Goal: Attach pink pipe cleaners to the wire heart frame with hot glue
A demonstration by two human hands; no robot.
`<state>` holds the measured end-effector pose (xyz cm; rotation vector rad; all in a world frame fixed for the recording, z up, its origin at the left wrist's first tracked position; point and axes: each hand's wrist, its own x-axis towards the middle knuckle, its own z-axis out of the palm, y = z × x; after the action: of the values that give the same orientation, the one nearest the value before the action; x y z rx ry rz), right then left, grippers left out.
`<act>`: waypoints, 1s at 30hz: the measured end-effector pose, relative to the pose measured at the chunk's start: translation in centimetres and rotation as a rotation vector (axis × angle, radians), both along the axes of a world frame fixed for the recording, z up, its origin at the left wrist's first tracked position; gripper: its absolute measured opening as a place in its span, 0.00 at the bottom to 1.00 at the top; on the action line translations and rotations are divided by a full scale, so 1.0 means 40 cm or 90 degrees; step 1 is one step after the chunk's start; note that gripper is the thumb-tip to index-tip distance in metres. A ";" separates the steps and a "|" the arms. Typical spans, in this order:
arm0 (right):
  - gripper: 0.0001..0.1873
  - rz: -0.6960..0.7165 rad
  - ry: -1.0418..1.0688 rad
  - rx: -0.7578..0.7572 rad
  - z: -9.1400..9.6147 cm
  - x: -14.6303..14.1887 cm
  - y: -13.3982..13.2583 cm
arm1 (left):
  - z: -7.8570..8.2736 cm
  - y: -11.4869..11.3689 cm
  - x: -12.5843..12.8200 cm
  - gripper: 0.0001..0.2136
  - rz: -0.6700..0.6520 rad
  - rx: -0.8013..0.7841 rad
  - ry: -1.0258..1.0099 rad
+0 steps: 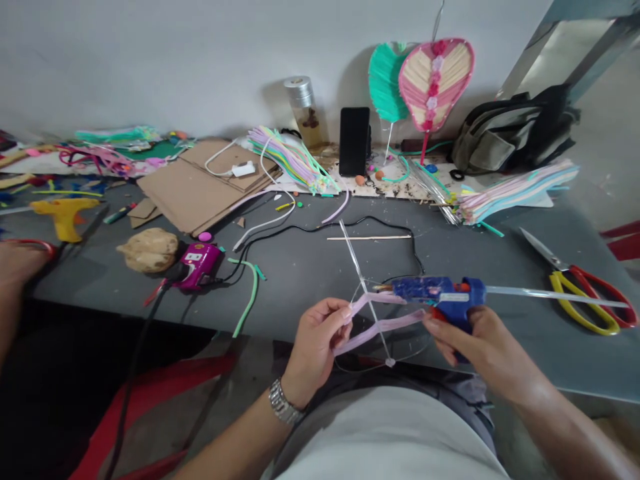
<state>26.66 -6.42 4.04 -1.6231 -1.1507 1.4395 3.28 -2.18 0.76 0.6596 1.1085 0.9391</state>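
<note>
Shirt-front [385,433] below, left fingers [336,319] are pinching light, bendy pink pipe-cleaner [380,331]; right fingers [437,332] are clamping a blue glue gun [425,290].

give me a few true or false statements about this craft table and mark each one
1. The right hand holds a blue glue gun. True.
2. The left hand holds a yellow glue gun. False: it holds a pink pipe-cleaner frame, and a yellow glue gun lies at the far left of the table.
3. A metal wristwatch is on the right wrist. False: it is on the left wrist.
4. Scissors with red and yellow handles lie on the table. True.
5. The black phone lies flat. False: it stands upright near the wall.
</note>
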 end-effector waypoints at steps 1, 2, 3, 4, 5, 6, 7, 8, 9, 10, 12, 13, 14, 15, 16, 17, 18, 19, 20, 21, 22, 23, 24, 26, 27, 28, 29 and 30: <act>0.19 -0.039 0.039 0.007 -0.002 0.015 0.006 | 0.000 0.000 -0.001 0.14 -0.001 0.000 0.001; 0.18 -0.088 0.075 0.019 -0.006 0.031 0.012 | 0.001 0.000 -0.002 0.14 -0.002 0.000 0.003; 0.18 -0.137 0.103 0.030 -0.010 0.047 0.019 | 0.001 0.001 -0.003 0.14 -0.003 -0.002 0.007; 0.19 -0.178 0.117 0.035 -0.015 0.063 0.025 | 0.002 0.001 -0.005 0.14 -0.003 -0.004 0.012; 0.20 -0.203 0.118 0.031 -0.021 0.079 0.030 | 0.002 0.003 -0.006 0.13 -0.002 -0.007 0.018; 0.20 -0.213 0.107 0.018 -0.027 0.094 0.035 | 0.002 0.004 -0.008 0.13 -0.001 -0.010 0.025; 0.20 -0.212 0.085 -0.003 -0.032 0.108 0.040 | 0.002 0.006 -0.010 0.13 0.000 -0.012 0.032; 0.20 -0.206 0.055 -0.028 -0.038 0.120 0.043 | 0.003 0.007 -0.011 0.13 0.000 -0.015 0.037; 0.20 -0.199 0.024 -0.053 -0.044 0.131 0.047 | 0.004 0.009 -0.012 0.12 -0.003 -0.019 0.042; 0.20 -0.193 -0.004 -0.073 -0.049 0.140 0.050 | 0.005 0.010 -0.014 0.12 -0.009 -0.022 0.047; 0.20 -0.199 -0.045 -0.088 -0.058 0.155 0.056 | 0.008 0.012 -0.015 0.12 -0.022 -0.026 0.054; 0.20 -0.208 -0.056 -0.081 -0.061 0.162 0.058 | 0.009 0.012 -0.016 0.12 -0.027 -0.026 0.056; 0.19 -0.220 -0.063 -0.070 -0.064 0.169 0.058 | 0.011 0.012 -0.017 0.13 -0.030 -0.023 0.057; 0.19 -0.229 -0.071 -0.057 -0.067 0.178 0.057 | 0.012 0.013 -0.017 0.13 -0.031 -0.020 0.056; 0.18 -0.237 -0.086 -0.047 -0.069 0.187 0.053 | 0.013 0.013 -0.017 0.13 -0.031 -0.017 0.054; 0.18 -0.241 -0.115 -0.040 -0.069 0.197 0.046 | 0.014 0.013 -0.017 0.13 -0.033 -0.014 0.052; 0.18 -0.239 -0.169 -0.033 -0.068 0.206 0.038 | 0.014 0.013 -0.017 0.13 -0.034 -0.011 0.050; 0.19 -0.236 -0.254 -0.017 -0.066 0.213 0.028 | 0.014 0.014 -0.016 0.13 -0.036 -0.009 0.047; 0.19 -0.231 -0.367 0.016 -0.061 0.216 0.018 | 0.014 0.014 -0.016 0.12 -0.038 -0.007 0.042; 0.18 -0.223 -0.495 0.074 -0.054 0.213 0.010 | 0.012 0.015 -0.016 0.12 -0.041 -0.005 0.038; 0.17 -0.217 -0.611 0.158 -0.045 0.202 0.005 | 0.011 0.016 -0.015 0.12 -0.044 -0.004 0.035; 0.15 -0.202 -0.677 0.250 -0.034 0.182 0.005 | 0.009 0.016 -0.015 0.11 -0.048 -0.003 0.032; 0.13 -0.168 -0.674 0.333 -0.023 0.156 0.010 | 0.008 0.017 -0.014 0.11 -0.052 -0.002 0.030; 0.11 -0.058 -0.515 0.411 -0.003 0.090 0.039 | 0.006 0.017 -0.013 0.11 -0.058 -0.001 0.030; 0.12 0.016 -0.418 0.395 0.005 0.058 0.064 | 0.006 0.016 -0.012 0.11 -0.061 -0.001 0.031; 0.13 0.085 -0.321 0.344 0.009 0.030 0.093 | 0.007 0.015 -0.011 0.11 -0.066 -0.002 0.033; 0.14 0.173 -0.225 0.264 0.010 0.009 0.124 | 0.008 0.014 -0.011 0.10 -0.072 -0.003 0.035; 0.14 0.259 -0.137 0.188 0.007 -0.004 0.156 | 0.010 0.013 -0.011 0.10 -0.082 -0.004 0.036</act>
<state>26.50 -0.17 4.34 -1.4121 -1.8077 1.2703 2.83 -1.66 1.14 0.7466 1.1051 0.8112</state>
